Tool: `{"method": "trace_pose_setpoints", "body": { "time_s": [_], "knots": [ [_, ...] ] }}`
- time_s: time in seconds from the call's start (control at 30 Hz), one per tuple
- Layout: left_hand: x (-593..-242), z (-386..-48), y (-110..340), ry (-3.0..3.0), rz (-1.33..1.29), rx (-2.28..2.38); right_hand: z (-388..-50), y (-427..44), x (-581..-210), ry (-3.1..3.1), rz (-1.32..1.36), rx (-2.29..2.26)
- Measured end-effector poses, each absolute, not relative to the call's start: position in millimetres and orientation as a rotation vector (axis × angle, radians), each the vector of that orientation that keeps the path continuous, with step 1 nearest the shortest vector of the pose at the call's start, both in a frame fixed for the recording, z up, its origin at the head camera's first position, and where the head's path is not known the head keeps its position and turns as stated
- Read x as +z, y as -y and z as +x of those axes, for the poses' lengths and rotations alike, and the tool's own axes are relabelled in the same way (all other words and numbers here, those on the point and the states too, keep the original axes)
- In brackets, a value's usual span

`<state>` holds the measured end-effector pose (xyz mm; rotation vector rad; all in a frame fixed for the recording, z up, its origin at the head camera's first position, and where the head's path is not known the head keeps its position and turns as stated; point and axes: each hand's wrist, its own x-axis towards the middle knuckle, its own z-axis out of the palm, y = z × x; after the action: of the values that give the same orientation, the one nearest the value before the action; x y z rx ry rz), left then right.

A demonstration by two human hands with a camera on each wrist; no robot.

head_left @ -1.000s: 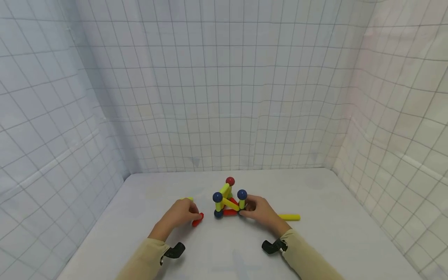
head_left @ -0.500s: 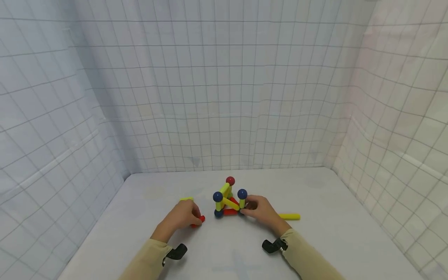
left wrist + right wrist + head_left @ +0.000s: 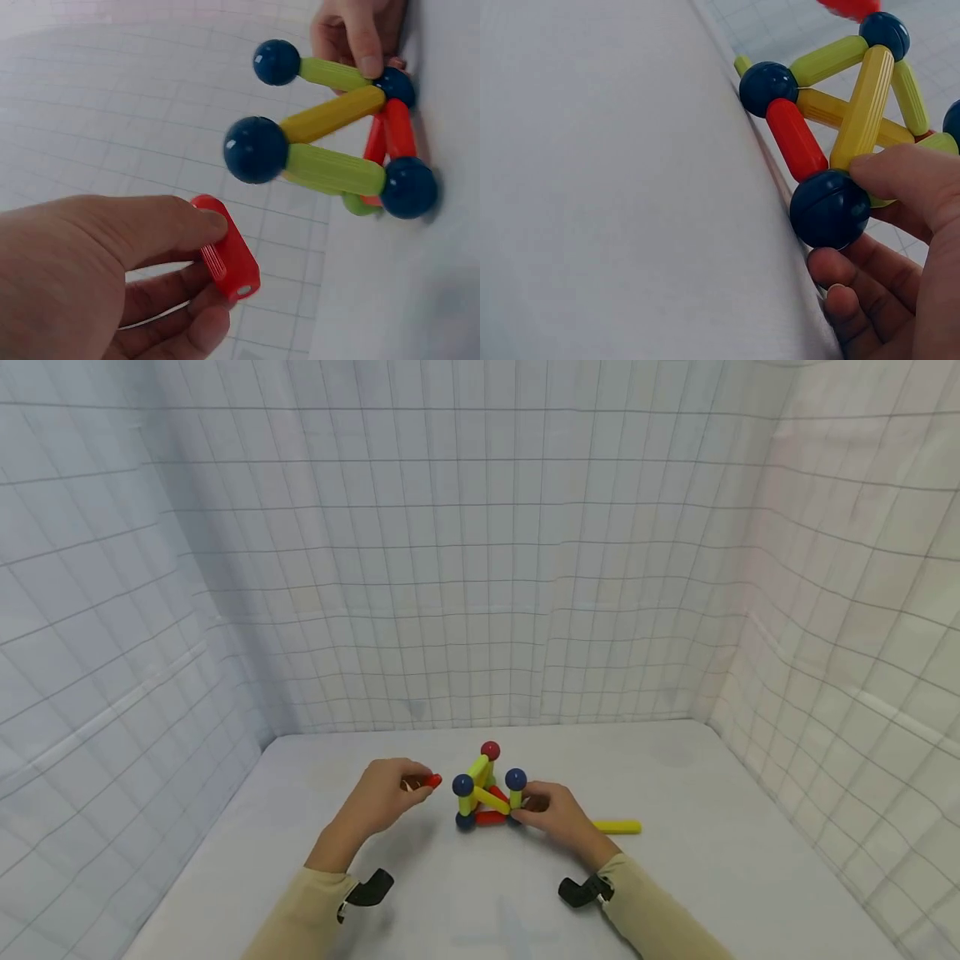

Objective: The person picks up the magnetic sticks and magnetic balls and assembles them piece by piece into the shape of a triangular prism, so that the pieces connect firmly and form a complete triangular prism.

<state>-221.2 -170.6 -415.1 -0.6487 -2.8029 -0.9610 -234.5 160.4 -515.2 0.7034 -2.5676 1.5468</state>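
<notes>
A frame of magnetic rods and balls stands mid-table in the head view. It has a red ball (image 3: 491, 750) on top at the back and blue balls (image 3: 462, 785) at upper and lower front corners. A yellow rod (image 3: 492, 800) slants across its front. My left hand (image 3: 381, 797), raised left of the frame, pinches a short red rod (image 3: 236, 259) between thumb and fingers, apart from the frame. My right hand (image 3: 561, 818) grips the frame's lower right corner, thumb by the yellow rod's end and fingertips at the blue ball (image 3: 830, 210).
A loose yellow rod (image 3: 617, 827) lies on the white table (image 3: 720, 877), just right of my right hand. Grid-patterned cloth walls (image 3: 495, 568) enclose the table at the back and both sides.
My left hand has taken hold of the red rod from the table and lifted it up and away from me, to the upper left ball's height. The right hand stays at the frame.
</notes>
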Motion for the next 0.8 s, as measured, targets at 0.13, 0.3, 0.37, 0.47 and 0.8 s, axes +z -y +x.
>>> {"method": "trace_pose_setpoints", "body": {
  "time_s": [0.13,0.3,0.37,0.47,0.8],
  "knots": [
    [-402.4,-223.6,159.0,2.663,-0.792,-1.011,-234.4,-160.2,-512.6,2.564,0.718,1.563],
    [-395.3,-232.5,136.2,2.58,-0.977,-1.017,-236.8,-162.1,-516.7,2.591,0.711,1.526],
    [-394.6,-235.9,128.1,2.57,-1.018,-1.015,-237.2,-162.1,-519.3,2.59,0.713,1.524],
    [-394.1,-239.0,117.6,2.569,-1.072,-1.025,-237.3,-161.5,-520.4,2.577,0.726,1.531],
    [-400.2,-243.6,102.0,2.634,-1.127,-0.872,-238.3,-161.7,-518.3,2.545,0.736,1.558]
  ]
}}
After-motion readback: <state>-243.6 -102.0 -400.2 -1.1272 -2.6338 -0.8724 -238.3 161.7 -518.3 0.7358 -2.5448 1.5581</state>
